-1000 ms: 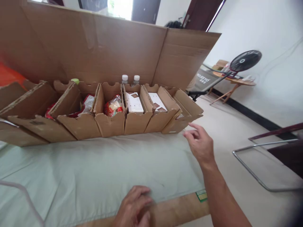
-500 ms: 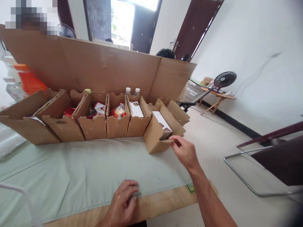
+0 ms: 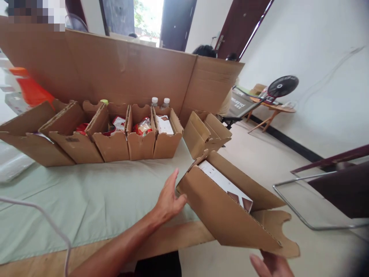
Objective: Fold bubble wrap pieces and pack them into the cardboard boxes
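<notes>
- While I watch through the head camera, the tall cardboard panel (image 3: 129,65) spans the back, behind the bins.
- Pale green cloth (image 3: 109,192) covers most of the tabletop; wood shows along the near edge.
- Five bins in a row (image 3: 112,148) stand side by side on the left and middle of the cloth, packets and a carton showing in some.
- Apart from them, the angled bin (image 3: 221,207) lies on the near right, reaching out past the table's edge over the floor. Its long axis runs diagonally, far end toward my left hand (image 3: 168,202), notched end down by my right hand (image 3: 272,265).
- That left hand is wide, thumb apart from the fingers, just beside the far left corner; I cannot tell whether it touches.
- My right hand is the nearer one to the notched end, at its underside; the frame cuts it off, so I cannot tell how firmly it grips.
- Lengthwise inside the angled bin sits a white carton (image 3: 220,180) with brown patterning.
- Two white-capped bottles (image 3: 155,102) (image 3: 166,103) stand behind the row.
</notes>
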A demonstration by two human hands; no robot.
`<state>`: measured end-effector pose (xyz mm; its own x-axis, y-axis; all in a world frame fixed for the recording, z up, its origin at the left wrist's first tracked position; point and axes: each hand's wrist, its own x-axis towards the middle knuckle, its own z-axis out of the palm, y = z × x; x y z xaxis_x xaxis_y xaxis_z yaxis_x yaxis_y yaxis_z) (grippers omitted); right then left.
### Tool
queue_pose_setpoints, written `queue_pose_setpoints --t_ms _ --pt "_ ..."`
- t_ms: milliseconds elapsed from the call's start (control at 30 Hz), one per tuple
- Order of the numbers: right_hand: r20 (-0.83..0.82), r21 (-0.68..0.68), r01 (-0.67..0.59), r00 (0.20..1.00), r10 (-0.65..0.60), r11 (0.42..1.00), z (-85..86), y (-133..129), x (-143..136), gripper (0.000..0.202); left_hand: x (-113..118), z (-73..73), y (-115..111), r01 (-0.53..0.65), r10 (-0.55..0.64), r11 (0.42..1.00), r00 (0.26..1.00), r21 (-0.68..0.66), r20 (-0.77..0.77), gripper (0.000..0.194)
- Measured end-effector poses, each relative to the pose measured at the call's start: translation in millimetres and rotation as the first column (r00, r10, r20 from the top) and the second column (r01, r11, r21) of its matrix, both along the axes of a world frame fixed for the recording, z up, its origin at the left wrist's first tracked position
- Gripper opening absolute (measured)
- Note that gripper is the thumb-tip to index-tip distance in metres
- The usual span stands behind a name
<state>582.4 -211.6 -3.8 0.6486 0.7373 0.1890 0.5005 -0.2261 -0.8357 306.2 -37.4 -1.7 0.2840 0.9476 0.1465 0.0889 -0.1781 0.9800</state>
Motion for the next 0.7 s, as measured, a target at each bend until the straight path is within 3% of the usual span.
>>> queue_pose_setpoints --t_ms 67,167,267,333,400,500,600,700 --pt "0.076 -0.057 0.016 0.997 -0.011 0.998 -2.8 14 -15 0.075 13 -0.1 10 0.022 -0.022 1.0 1.0 0.003 0.018 0.085" --pt "0.184 -0.053 0.013 0.983 -0.003 0.998 3.4 41 -38 0.056 7 -9.8 -4 -0.022 0.022 1.0 1.0 0.01 0.021 0.081" --pt "0.21 -0.001 -0.171 0.963 0.167 0.985 13.9 79 -63 0.044 -27 -20.4 -35 -0.191 0.191 0.982 0.981 -0.006 0.043 0.076" --pt "0.206 -0.015 -0.352 0.915 0.347 0.936 21.0 114 -81 0.039 -54 -21.9 -47 -0.349 0.351 0.936 0.935 -0.033 0.058 0.072" --pt "0.193 -0.023 -0.471 0.863 0.466 0.882 27.1 153 -99 0.039 -75 -18.0 -43 -0.452 0.454 0.891 0.89 -0.048 0.05 0.071" --pt "0.143 0.023 -0.465 0.878 0.457 0.885 30.4 198 -119 0.049 -94 -9.6 -17 -0.447 0.448 0.894 0.894 -0.02 0.033 0.077" --pt "0.11 -0.051 -0.383 0.916 0.387 0.922 18.3 201 -123 0.059 -107 -9.8 6 -0.398 0.398 0.917 0.917 0.018 0.02 0.083" --pt "0.145 -0.158 -0.32 0.928 0.342 0.934 -8.9 167 -115 0.055 -131 -19.4 5 -0.428 0.429 0.903 0.903 0.037 -0.01 0.075"
